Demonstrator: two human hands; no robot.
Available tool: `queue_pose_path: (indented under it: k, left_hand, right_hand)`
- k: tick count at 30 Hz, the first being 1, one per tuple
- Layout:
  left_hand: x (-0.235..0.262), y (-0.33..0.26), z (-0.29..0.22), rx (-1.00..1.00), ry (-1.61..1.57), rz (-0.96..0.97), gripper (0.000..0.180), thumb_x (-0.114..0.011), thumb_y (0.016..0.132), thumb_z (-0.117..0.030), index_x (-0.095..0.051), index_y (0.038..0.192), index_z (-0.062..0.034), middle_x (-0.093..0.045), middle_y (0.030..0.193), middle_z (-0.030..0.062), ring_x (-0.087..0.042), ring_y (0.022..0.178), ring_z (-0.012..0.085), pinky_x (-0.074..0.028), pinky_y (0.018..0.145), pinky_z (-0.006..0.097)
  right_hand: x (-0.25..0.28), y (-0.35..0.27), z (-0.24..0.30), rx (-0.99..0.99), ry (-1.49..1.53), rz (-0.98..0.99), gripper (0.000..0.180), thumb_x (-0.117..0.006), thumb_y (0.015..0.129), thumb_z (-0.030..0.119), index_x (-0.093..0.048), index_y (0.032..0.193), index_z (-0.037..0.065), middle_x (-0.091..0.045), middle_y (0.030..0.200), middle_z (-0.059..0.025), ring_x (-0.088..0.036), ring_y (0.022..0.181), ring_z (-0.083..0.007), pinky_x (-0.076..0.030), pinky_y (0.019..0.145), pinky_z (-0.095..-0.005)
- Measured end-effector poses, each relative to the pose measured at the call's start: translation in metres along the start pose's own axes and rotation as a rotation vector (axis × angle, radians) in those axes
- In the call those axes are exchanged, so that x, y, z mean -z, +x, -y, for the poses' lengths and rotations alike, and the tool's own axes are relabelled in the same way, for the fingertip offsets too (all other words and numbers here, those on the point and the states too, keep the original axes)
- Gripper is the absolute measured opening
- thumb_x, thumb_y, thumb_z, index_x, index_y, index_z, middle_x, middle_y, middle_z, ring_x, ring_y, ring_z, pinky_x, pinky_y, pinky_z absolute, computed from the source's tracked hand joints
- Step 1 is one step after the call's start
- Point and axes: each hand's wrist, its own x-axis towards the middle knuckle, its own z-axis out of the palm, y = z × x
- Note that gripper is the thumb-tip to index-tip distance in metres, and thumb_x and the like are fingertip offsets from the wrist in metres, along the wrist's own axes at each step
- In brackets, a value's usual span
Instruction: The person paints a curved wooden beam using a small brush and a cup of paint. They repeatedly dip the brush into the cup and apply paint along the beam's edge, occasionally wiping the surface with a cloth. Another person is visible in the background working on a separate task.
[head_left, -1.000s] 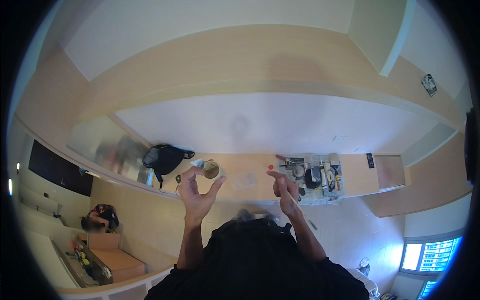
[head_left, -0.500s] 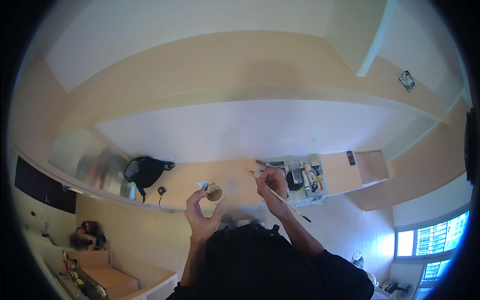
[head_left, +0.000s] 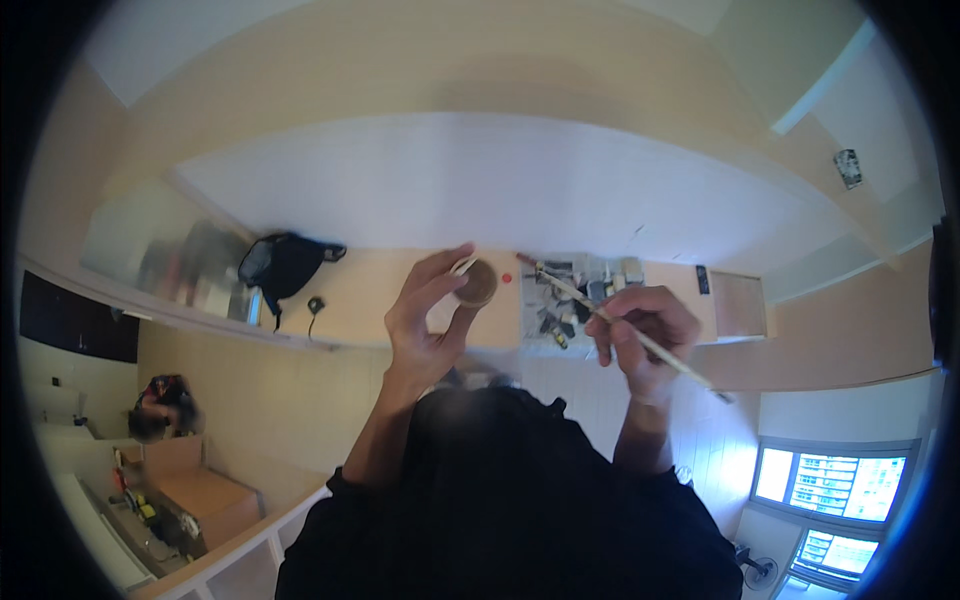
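My left hand (head_left: 420,318) is closed round a small cup (head_left: 477,284), its round mouth facing up and showing brown inside. A pale strip (head_left: 463,266) shows beside the cup's rim, under my fingers. My right hand (head_left: 650,325) grips a long, thin paintbrush (head_left: 677,366) with a pale handle. The brush slants from upper left to lower right, and its darker end (head_left: 724,397) points down to the right. Beyond the brush lies a clear tray (head_left: 530,343) of hand tools. A small red round piece (head_left: 507,278) rests on the wooden counter (head_left: 375,285) between the hands.
On the counter's left are a black bag (head_left: 290,265) and a small tape measure (head_left: 316,304). A dark remote control (head_left: 702,279) lies at the right. A pale wooden ledge (head_left: 400,85) spans above. Another person (head_left: 168,405) crouches far left. A fan (head_left: 760,572) stands lower right.
My left hand has brought the cup up and to the right. My right hand has moved right and up with the brush, uncovering more of the tray. The view has shifted.
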Motion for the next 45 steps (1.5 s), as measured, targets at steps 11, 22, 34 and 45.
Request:
queue_pose_path:
  k: [11, 22, 34, 45]
  left_hand:
    - [0.017, 0.029, -0.018, -0.247, 0.102, -0.02, 0.05, -0.073, 0.075, 0.017, -0.054, 0.115, -0.0074, -0.067, 0.127, 0.0261, -0.066, 0.116, 0.0477, -0.059, 0.092, 0.05]
    - [0.025, 0.03, -0.026, -0.288, 0.095, -0.046, 0.052, -0.074, 0.074, 0.016, -0.056, 0.115, -0.0105, -0.068, 0.125, 0.0238, -0.065, 0.115, 0.0474, -0.06, 0.091, 0.048]
    - [0.026, 0.031, -0.031, -0.306, 0.125, -0.05, 0.051, -0.076, 0.073, 0.015, -0.057, 0.113, -0.0105, -0.069, 0.124, 0.0239, -0.066, 0.114, 0.0472, -0.06, 0.089, 0.047]
    - [0.025, 0.033, -0.032, -0.318, 0.149, -0.059, 0.053, -0.077, 0.073, 0.015, -0.055, 0.114, -0.0109, -0.069, 0.123, 0.0244, -0.067, 0.111, 0.0478, -0.061, 0.086, 0.046]
  right_hand:
    - [-0.053, 0.028, 0.031, 0.268, -0.632, 0.155, 0.012, -0.08, 0.08, -0.001, -0.073, 0.089, 0.0, -0.07, 0.07, -0.0082, -0.067, 0.053, -0.0188, -0.052, 0.049, -0.0279]
    - [-0.077, 0.043, 0.019, 0.399, -0.728, 0.204, 0.008, -0.081, 0.085, 0.003, -0.074, 0.088, 0.002, -0.068, 0.066, -0.0085, -0.065, 0.052, -0.0178, -0.056, 0.056, -0.0269]
    - [-0.077, 0.044, 0.014, 0.389, -0.706, 0.213, 0.009, -0.081, 0.085, 0.005, -0.074, 0.089, 0.002, -0.068, 0.066, -0.0085, -0.065, 0.052, -0.0168, -0.051, 0.05, -0.0274]
    - [-0.077, 0.047, 0.013, 0.411, -0.688, 0.222, 0.009, -0.081, 0.087, 0.006, -0.073, 0.089, 0.002, -0.069, 0.066, -0.0078, -0.065, 0.052, -0.0156, -0.048, 0.047, -0.0265]
